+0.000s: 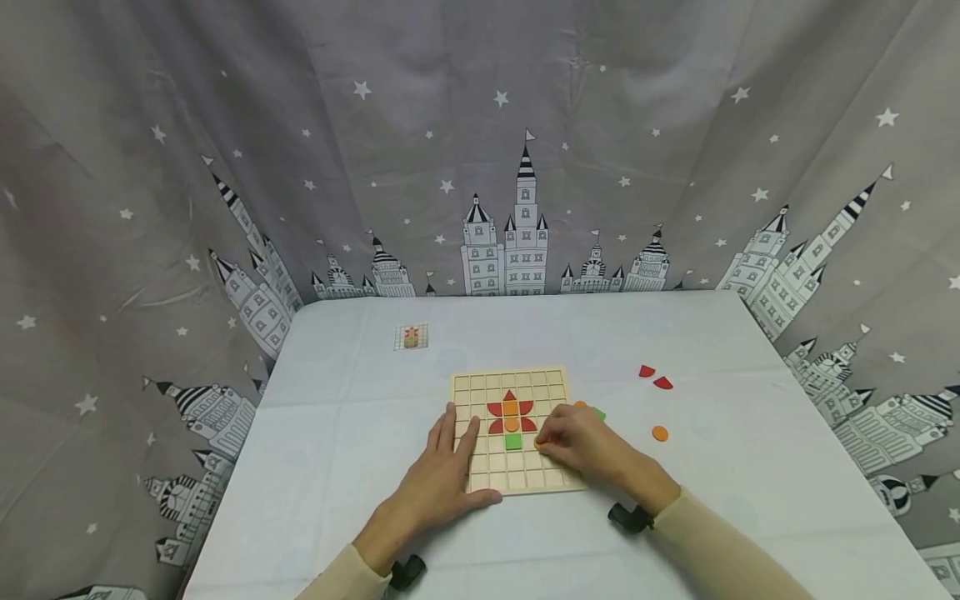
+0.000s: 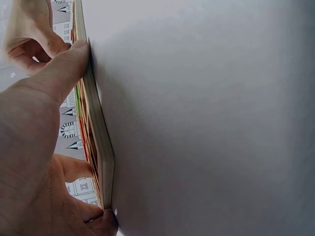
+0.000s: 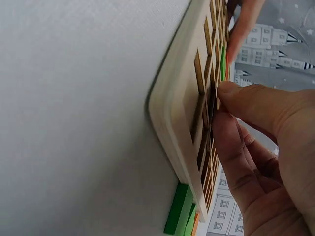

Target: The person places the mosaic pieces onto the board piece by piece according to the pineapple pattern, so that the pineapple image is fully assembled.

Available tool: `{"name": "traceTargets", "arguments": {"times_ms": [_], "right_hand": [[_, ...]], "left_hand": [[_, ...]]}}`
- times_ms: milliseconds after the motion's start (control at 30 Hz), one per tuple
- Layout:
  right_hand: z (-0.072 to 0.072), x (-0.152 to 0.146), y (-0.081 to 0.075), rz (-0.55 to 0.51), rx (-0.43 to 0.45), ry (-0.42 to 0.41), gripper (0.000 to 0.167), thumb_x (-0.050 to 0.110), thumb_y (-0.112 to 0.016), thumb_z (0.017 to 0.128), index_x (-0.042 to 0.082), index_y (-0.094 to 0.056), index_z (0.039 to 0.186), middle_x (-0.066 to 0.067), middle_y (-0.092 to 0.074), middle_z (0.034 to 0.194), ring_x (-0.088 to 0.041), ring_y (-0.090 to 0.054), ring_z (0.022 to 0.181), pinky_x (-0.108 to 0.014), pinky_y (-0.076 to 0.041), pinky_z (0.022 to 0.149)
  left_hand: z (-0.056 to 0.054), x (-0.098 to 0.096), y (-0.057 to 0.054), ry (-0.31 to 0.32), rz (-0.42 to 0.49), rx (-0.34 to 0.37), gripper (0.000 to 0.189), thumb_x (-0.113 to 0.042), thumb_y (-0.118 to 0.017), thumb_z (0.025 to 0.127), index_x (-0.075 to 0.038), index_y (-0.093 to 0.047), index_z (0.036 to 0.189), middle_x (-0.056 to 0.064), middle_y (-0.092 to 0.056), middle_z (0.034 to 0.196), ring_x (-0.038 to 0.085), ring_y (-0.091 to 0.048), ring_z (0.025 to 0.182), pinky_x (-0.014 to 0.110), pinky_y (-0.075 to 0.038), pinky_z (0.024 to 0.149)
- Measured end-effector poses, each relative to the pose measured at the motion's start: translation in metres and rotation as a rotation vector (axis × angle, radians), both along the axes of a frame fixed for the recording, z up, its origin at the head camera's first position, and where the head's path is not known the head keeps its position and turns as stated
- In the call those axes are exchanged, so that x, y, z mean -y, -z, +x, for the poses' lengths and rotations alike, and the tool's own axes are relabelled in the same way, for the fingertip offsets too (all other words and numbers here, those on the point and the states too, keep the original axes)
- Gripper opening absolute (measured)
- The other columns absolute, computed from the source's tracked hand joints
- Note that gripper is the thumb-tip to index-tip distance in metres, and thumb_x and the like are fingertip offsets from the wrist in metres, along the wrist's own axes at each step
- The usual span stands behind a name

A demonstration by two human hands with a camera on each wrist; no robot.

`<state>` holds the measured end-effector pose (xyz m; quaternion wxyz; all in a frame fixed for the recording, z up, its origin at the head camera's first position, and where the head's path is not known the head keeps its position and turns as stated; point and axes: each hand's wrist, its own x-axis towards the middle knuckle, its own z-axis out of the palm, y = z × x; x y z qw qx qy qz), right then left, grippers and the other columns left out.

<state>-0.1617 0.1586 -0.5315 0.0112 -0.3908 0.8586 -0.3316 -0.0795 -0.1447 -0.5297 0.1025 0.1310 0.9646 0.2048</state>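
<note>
A wooden grid board (image 1: 487,481) lies on the table, with a pattern of red pieces (image 1: 528,426), orange pieces (image 1: 511,408) and a green square (image 1: 513,442) set in its cells. My left hand (image 1: 441,482) rests along the board's left side, fingers spread and fairly straight; the thumb touches the near edge. Over the right half of the board, my right hand (image 1: 588,444) pinches a small orange piece (image 1: 537,445) between thumb and fingertips. Most of that piece is hidden by the fingers. In the right wrist view, the fingertips meet close above the grid.
A small pattern card (image 1: 411,337) lies at the back left. Two red quarter-round pieces (image 1: 663,383) and an orange disc (image 1: 660,433) lie to the right. Green pieces (image 3: 179,209) sit against the board's right side, partly behind my hand. A grey curtain (image 1: 480,108) hangs behind the table.
</note>
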Motion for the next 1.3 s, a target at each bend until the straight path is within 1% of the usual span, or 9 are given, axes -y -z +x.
{"name": "traceTargets", "arguments": {"times_ms": [100,233,300,500,733,967,1200,1300], "right_hand": [[0.001,0.004,0.000,-0.005,-0.001,-0.013,0.009,0.008,-0.095,0.098,0.009,-0.093,0.106,-0.001,-0.083,0.103,-0.011,-0.074,0.095,-0.024,-0.064,0.083],[0.001,0.007,-0.002,0.008,0.013,-0.019,0.010,0.008,-0.094,0.099,0.007,-0.094,0.110,-0.001,-0.082,0.106,-0.012,-0.076,0.098,-0.025,-0.067,0.088],[0.001,0.009,-0.003,0.017,0.004,-0.023,0.010,0.008,-0.093,0.100,0.007,-0.094,0.110,-0.001,-0.081,0.107,-0.012,-0.075,0.099,-0.026,-0.067,0.089],[0.002,0.014,-0.004,0.033,-0.028,-0.020,0.008,0.006,-0.093,0.099,0.007,-0.094,0.107,-0.001,-0.078,0.105,-0.013,-0.072,0.097,-0.025,-0.065,0.085],[0.002,0.020,-0.005,0.046,-0.004,-0.011,0.007,0.007,-0.094,0.098,0.007,-0.094,0.105,-0.001,-0.077,0.103,-0.013,-0.072,0.096,-0.024,-0.066,0.085],[0.001,0.021,-0.004,0.051,-0.004,-0.013,0.007,0.007,-0.094,0.098,0.007,-0.094,0.105,-0.001,-0.077,0.104,-0.013,-0.074,0.096,-0.023,-0.066,0.084],[0.000,0.020,-0.004,0.038,-0.010,-0.027,0.006,0.006,-0.094,0.099,0.007,-0.094,0.105,-0.002,-0.079,0.103,-0.013,-0.073,0.095,-0.023,-0.065,0.083],[0.001,0.018,-0.006,0.023,-0.001,-0.023,0.007,0.005,-0.093,0.099,0.007,-0.094,0.105,-0.002,-0.080,0.103,-0.013,-0.073,0.095,-0.024,-0.065,0.083]], "left_hand": [[0.000,0.001,0.001,0.003,-0.001,-0.003,0.126,-0.074,-0.089,0.092,-0.007,-0.035,0.183,0.036,-0.012,0.192,0.055,-0.024,0.178,0.063,-0.061,0.119],[0.000,0.001,0.001,0.004,0.003,-0.007,0.125,-0.074,-0.089,0.093,-0.006,-0.035,0.183,0.036,-0.012,0.192,0.055,-0.024,0.178,0.062,-0.062,0.118],[0.000,0.001,0.000,0.004,0.006,-0.005,0.125,-0.074,-0.089,0.093,-0.007,-0.034,0.183,0.036,-0.012,0.192,0.055,-0.024,0.178,0.062,-0.061,0.118],[0.001,0.000,-0.002,0.011,0.010,-0.009,0.125,-0.073,-0.089,0.093,-0.006,-0.035,0.183,0.036,-0.013,0.192,0.056,-0.025,0.177,0.063,-0.062,0.117],[0.001,0.001,-0.002,0.013,0.010,-0.019,0.126,-0.074,-0.089,0.093,-0.004,-0.036,0.182,0.038,-0.013,0.191,0.056,-0.027,0.176,0.063,-0.064,0.114],[0.001,0.001,-0.002,0.008,0.008,-0.017,0.126,-0.074,-0.089,0.093,-0.005,-0.035,0.183,0.037,-0.012,0.192,0.055,-0.026,0.177,0.062,-0.063,0.115],[0.001,0.001,-0.005,0.009,0.014,-0.008,0.125,-0.073,-0.089,0.093,-0.005,-0.035,0.183,0.037,-0.012,0.192,0.056,-0.026,0.177,0.063,-0.063,0.115],[0.001,0.001,-0.004,0.011,0.009,-0.008,0.125,-0.074,-0.089,0.093,-0.005,-0.035,0.183,0.037,-0.013,0.192,0.056,-0.026,0.177,0.063,-0.063,0.115]]}}
